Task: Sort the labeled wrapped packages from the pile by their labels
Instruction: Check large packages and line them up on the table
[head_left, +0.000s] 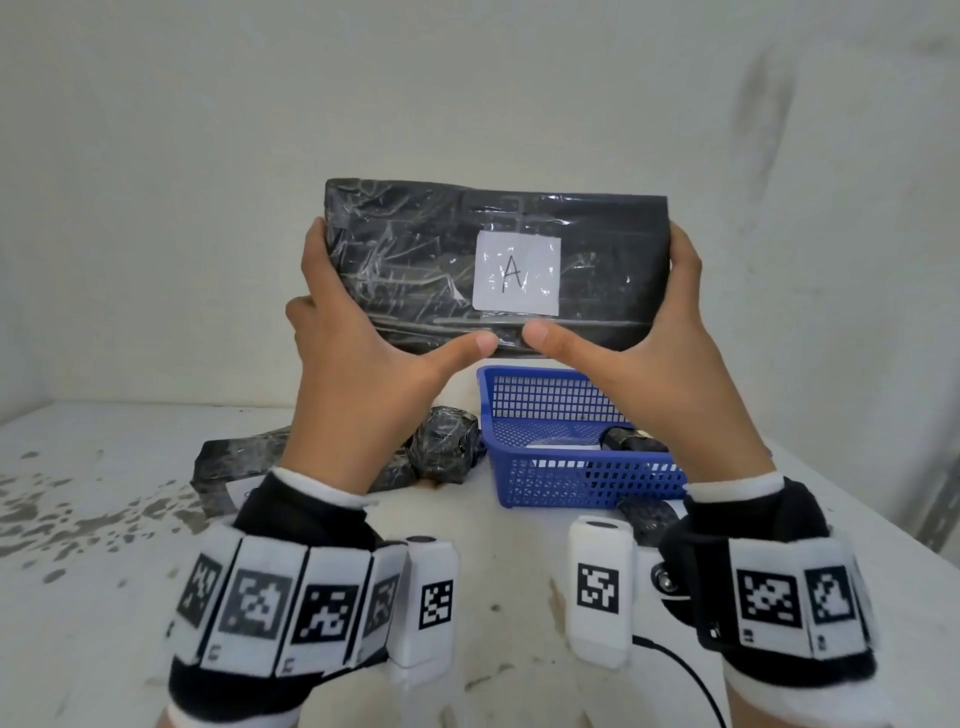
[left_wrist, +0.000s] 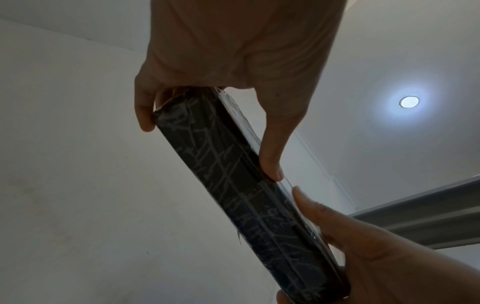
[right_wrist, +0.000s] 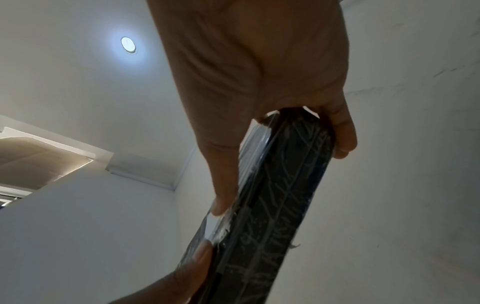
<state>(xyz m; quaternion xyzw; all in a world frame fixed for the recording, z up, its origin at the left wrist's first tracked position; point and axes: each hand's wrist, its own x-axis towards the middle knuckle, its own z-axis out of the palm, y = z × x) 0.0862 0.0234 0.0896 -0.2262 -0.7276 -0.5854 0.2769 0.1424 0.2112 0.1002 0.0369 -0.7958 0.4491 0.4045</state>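
I hold up a flat black wrapped package (head_left: 415, 270) in front of the wall, its white label (head_left: 517, 273) marked "A" facing me. My left hand (head_left: 358, 353) grips its left end, thumb along the bottom edge. My right hand (head_left: 649, 348) grips its right end in the same way. In the left wrist view the package (left_wrist: 233, 185) shows edge-on with my left hand (left_wrist: 233, 82) round its end. The right wrist view shows the package (right_wrist: 272, 205) edge-on under my right hand (right_wrist: 259, 92). More black packages (head_left: 441, 441) lie on the table below.
A blue mesh basket (head_left: 571, 483) stands on the white table (head_left: 104, 519) at centre right, with a dark package (head_left: 631, 441) and something white inside. Another dark package (head_left: 649, 514) lies in front of it. A white wall is close behind.
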